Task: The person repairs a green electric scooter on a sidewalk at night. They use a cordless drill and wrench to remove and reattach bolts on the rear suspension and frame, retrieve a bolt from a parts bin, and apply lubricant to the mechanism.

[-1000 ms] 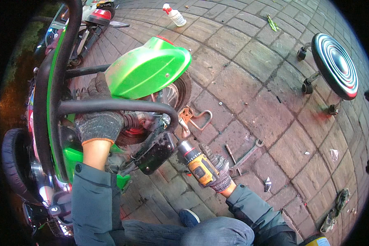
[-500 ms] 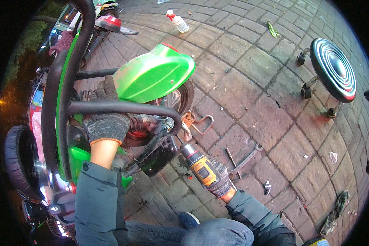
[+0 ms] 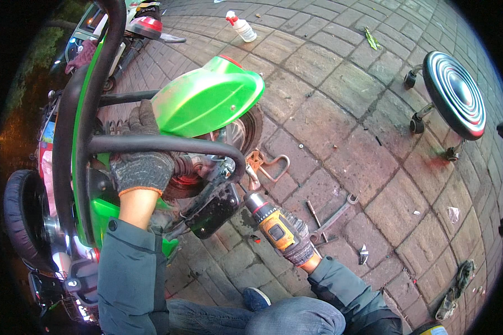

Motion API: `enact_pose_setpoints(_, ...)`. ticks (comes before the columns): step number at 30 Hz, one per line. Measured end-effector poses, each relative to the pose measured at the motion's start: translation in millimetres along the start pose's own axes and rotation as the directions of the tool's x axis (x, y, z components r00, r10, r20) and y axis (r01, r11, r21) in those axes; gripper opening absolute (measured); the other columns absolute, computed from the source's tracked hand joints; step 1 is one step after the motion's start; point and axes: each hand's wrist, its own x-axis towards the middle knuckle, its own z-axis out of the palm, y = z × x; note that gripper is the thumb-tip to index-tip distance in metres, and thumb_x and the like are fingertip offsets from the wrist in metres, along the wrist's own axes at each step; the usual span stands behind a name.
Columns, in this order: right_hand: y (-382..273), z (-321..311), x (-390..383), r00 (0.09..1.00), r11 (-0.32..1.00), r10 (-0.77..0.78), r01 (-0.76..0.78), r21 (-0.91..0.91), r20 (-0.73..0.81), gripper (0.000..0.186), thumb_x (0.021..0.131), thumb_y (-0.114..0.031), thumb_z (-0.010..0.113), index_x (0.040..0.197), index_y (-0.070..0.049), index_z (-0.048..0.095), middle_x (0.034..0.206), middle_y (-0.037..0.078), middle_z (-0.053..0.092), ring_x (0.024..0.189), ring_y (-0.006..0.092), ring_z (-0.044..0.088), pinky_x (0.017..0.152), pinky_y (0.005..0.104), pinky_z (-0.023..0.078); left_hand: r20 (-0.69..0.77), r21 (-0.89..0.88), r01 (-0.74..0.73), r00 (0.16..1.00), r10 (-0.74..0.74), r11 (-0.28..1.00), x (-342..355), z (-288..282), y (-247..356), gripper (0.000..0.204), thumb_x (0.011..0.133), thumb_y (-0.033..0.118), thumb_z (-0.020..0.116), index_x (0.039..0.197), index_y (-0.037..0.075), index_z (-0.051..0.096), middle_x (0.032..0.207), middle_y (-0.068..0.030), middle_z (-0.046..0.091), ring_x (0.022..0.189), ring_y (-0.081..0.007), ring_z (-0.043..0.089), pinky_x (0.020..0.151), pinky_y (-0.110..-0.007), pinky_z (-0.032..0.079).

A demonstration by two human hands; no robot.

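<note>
While the gloved right hand [image 3: 300,240] wraps around the yellow-and-black cordless drill [image 3: 275,228], its fingers are closed on the tool's body. The drill is held over the brick paving [image 3: 357,145], tilted, chuck toward the upper left; its bit ends near a black rectangular plate [image 3: 213,211] and a rust-coloured bracket [image 3: 255,160] with a bent loop. Whether the bit touches either: cannot tell.

Gloved left hand [image 3: 142,170] reaches under a black tubular bar [image 3: 167,144] of the green vehicle, just beside its glossy green mudguard [image 3: 207,99]. Bar crosses in front of this hand; fingers partly hidden, so grip or spread cannot be told. Tyre [image 3: 255,125] shows below the mudguard.

Right of the drill, an open-ended wrench [image 3: 336,216] lies near a thin metal rod [image 3: 313,213]. Round-topped wheeled stool [image 3: 457,94] stands well apart, upper right; white bottle [image 3: 243,30] with red top, beyond the mudguard.
</note>
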Motion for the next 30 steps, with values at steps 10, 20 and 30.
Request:
enact_pose_setpoints(10,-9,-16,14,1.000,0.998,0.027,-0.026,0.065,-0.015,0.051,0.078,-0.033,0.073,0.123,-0.012,0.064,0.091,0.010,0.069,0.076,0.0269,0.067,0.065,0.0363,0.052,0.085,-0.013,0.034,0.996,-0.032,0.999,-3,1,1,0.043,0.087,0.036,0.051,0.119,0.008,0.060,0.116,-0.0193,0.064,0.109,-0.0382,0.060,0.098,-0.050,0.043)
enact_pose_setpoints(20,-4,-12,13,0.996,0.988,0.078,-0.072,-0.139,0.031,0.041,0.082,-0.028,0.067,0.120,-0.012,0.066,0.084,0.011,0.068,0.073,0.0282,0.066,0.064,0.0380,0.051,0.005,0.045,0.005,1.000,-0.005,0.999,-6,6,3,0.041,0.089,0.036,0.049,0.114,0.010,0.067,0.121,-0.0191,0.063,0.114,-0.0379,0.057,0.102,-0.049,0.041)
enact_pose_setpoints(30,6,-8,14,1.000,1.000,-0.029,0.029,0.010,-0.007,0.042,0.079,-0.029,0.071,0.116,-0.010,0.067,0.087,0.011,0.068,0.076,0.0275,0.067,0.068,0.0379,0.053,0.117,-0.019,-0.042,0.992,0.044,0.999,-15,-38,14,0.053,0.085,0.029,0.058,0.132,0.004,0.054,0.134,-0.0205,0.053,0.123,-0.0374,0.051,0.107,-0.050,0.037)
